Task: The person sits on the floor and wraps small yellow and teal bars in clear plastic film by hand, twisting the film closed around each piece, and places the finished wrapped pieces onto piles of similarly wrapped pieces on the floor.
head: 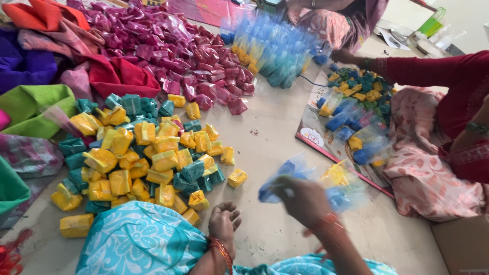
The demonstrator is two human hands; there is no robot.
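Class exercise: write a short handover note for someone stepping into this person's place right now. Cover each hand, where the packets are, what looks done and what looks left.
Right hand: raised over the floor, gripping a clear plastic bag with blue and yellow packets; motion blur hides the count.
Left hand: empty, resting palm up on the floor beside the pile of yellow and teal packets.
Done: filled bags stand in a cluster at the far side; a magenta packet heap lies left of them.
Left: the yellow and teal pile looks unbagged. A co-worker in red handles more blue and yellow packets on a board to the right.
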